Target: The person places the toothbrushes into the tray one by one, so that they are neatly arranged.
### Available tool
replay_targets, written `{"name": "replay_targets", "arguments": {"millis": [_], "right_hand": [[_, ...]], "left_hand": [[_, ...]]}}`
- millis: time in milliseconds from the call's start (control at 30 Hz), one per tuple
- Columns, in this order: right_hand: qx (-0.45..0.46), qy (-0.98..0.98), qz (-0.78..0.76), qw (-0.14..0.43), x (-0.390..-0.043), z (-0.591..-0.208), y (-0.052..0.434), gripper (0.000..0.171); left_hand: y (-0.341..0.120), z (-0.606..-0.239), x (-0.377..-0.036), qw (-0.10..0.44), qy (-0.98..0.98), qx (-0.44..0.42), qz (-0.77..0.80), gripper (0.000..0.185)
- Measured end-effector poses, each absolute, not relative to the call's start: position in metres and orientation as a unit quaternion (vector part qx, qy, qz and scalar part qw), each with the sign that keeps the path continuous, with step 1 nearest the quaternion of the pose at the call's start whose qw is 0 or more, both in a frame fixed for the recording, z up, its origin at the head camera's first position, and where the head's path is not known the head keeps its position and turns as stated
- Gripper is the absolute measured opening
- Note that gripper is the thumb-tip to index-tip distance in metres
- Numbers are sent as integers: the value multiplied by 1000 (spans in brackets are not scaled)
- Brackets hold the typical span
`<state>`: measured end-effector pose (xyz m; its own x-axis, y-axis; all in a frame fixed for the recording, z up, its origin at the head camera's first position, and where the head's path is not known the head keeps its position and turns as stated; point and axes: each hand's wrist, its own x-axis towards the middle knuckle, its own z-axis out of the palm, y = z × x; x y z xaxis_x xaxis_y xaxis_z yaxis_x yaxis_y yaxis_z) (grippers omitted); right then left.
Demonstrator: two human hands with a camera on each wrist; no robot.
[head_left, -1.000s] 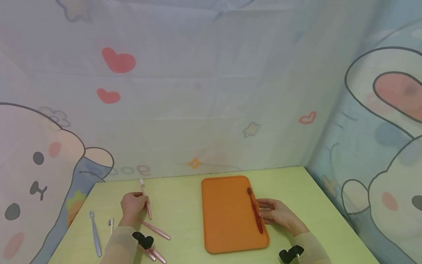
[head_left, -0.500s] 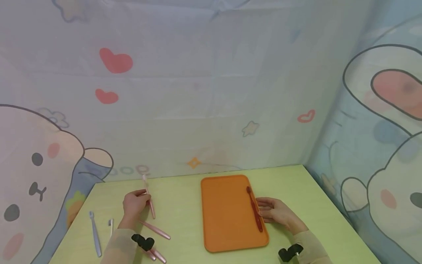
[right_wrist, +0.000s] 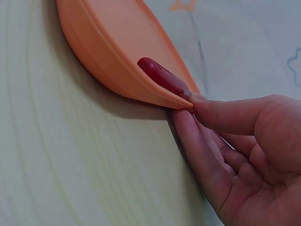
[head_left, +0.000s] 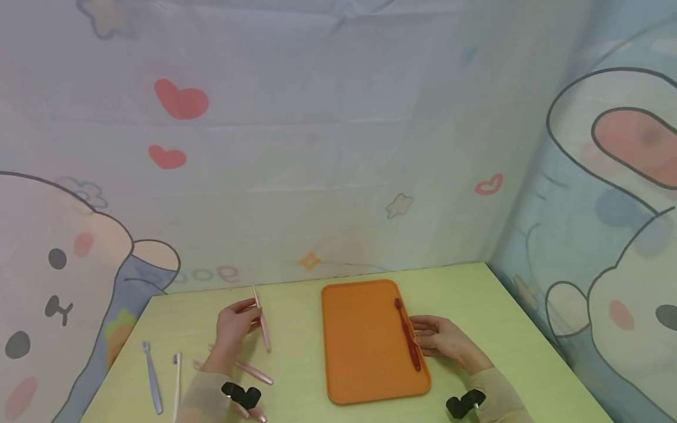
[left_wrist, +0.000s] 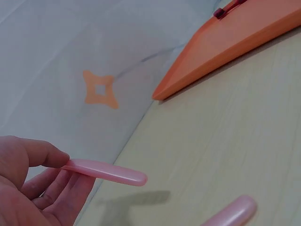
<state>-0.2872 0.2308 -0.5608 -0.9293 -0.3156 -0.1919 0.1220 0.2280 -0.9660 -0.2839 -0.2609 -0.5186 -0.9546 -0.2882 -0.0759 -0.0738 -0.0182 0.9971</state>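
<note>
My left hand pinches a pink toothbrush between thumb and fingers, its head end pointing toward the back wall. In the left wrist view the brush's rounded handle sticks out past the fingertips and casts a shadow on the table below. On the other side, my right hand grips the right rim of an orange tray, thumb on top and fingers beneath. A dark red toothbrush lies in the tray along that rim, close to the right thumb.
A blue-grey toothbrush and a white toothbrush lie at the table's left. Several pink toothbrushes, one with its handle showing, lie partly hidden under my left forearm. A printed cloth hangs behind the table.
My left hand has lifted the pink toothbrush and carried it rightward, toward the tray. My right hand stays on the tray's rim, and the tray keeps its place.
</note>
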Motion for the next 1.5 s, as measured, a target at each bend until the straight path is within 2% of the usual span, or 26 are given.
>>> {"name": "replay_targets", "arguments": {"millis": [500,1100,1500], "right_hand": [[-61,767,-614,175,-287,-561,230,61],[-80,763,-616,181,-289,-561,233,62],[-77,767,-611,181,-284,-558,236,64]], "left_hand": [[-195,-521,-279,32,-672,80,-736,42],[-116,-525,-265,-33,-672,21,-739,44],[-67,-538,-263,-55,-663,20,-747,38]]}}
